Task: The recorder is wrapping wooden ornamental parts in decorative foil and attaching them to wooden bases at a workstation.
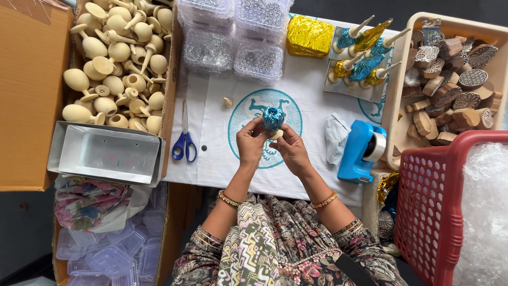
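1. Crowding the white cloth-covered surface (222, 137) are many craft supplies: blue-handled scissors (184, 139) lie left of the hands, and a blue tape dispenser (361, 151) sits to their right beside a crumpled white cloth (335, 137).
2. Bare wooden goblet-shaped pieces (119, 63) fill a cardboard box (32, 95) at the far left, with an empty metal tray (106, 153) resting at its near edge.
3. Clear plastic containers (233, 37) stand stacked at the top centre; a gold foil block (309, 36) lies just right of them.
4. Beside the foil block, a small tray holds foil-wrapped pieces (362, 55) in blue and gold, stems pointing up and right.
5. A cream bin (394, 95) at the right holds carved wooden stamp blocks (450, 79); a red plastic basket (431, 206) with bubble wrap (484, 212) sits nearer.
6. A teal circular printed emblem (248, 108) marks the cloth directly under the hands.
7. Both hands are raised above the emblem, wrists bangled, forearms angling inward.
8. The left hand (251, 143) and right hand (291, 149) are closed together around a blue foil-wrapped piece (273, 117), fingertips pinching its lower part while its shiny head stands clear above them.
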